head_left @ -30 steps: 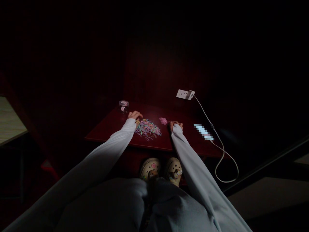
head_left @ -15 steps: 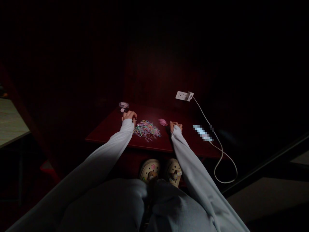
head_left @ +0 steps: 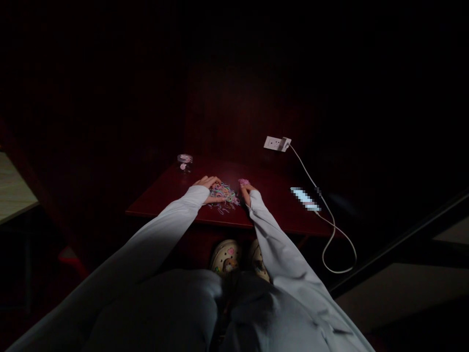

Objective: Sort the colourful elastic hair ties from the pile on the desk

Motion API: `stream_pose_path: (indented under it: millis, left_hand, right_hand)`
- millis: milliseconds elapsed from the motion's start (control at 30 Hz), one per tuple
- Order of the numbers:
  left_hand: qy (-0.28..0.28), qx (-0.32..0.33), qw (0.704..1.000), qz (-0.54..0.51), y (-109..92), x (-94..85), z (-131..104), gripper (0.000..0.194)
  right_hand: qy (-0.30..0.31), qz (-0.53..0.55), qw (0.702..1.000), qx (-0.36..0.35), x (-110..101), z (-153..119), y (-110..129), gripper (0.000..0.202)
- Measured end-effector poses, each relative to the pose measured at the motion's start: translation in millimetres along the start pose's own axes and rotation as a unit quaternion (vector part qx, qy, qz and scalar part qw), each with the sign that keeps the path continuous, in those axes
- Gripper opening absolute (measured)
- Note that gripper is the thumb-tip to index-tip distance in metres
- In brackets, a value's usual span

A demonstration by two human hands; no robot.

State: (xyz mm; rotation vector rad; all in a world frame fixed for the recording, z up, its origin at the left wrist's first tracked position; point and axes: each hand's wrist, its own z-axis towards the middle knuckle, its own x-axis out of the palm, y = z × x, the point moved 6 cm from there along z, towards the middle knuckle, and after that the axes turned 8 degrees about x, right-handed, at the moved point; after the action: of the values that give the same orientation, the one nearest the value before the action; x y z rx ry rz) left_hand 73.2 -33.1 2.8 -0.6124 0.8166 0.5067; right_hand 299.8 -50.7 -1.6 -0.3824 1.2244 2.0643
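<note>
Small multicoloured elastic bands (head_left: 227, 193) lie in a loose pile on the dark red table. My left hand (head_left: 210, 187) rests over the left side of that pile, its fingers stretched out and thumb apart, covering some of the bands. To the right is a smaller heap of pink bands (head_left: 244, 182). My right hand (head_left: 248, 189) reaches to its near side, fingers extended and slightly apart, touching or almost touching the heap. No band can be made out within either hand.
A clear round jar (head_left: 184, 162) stands at the table's (head_left: 157, 200) back left. At the right lies a blurred-out phone-like object (head_left: 305, 199) with a white cable (head_left: 331, 215) leading to a wall socket (head_left: 273, 143). Beige clogs (head_left: 226, 255) show below the front edge.
My left hand has moved right, from beside the jar onto the multicoloured pile, and its fingers have spread. My right hand has moved left to the pink heap and its fingers have unfolded.
</note>
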Motion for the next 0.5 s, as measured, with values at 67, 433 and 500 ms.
stream_pose_path:
  millis: [67, 433, 500]
  left_hand:
    - [0.003, 0.014, 1.0, 0.005, -2, 2.8, -1, 0.069]
    - [-0.006, -0.025, 0.999, -0.047, 30, 26.9, 1, 0.045]
    - [-0.005, -0.015, 0.996, -0.084, 33, 26.8, 2, 0.04]
  right_hand:
    - [0.018, -0.015, 1.0, -0.017, 3, -5, 11, 0.041]
    - [0.105, -0.062, 0.992, 0.023, 6, -16, 11, 0.03]
    - [0.111, -0.069, 0.991, 0.014, 10, -15, 11, 0.044]
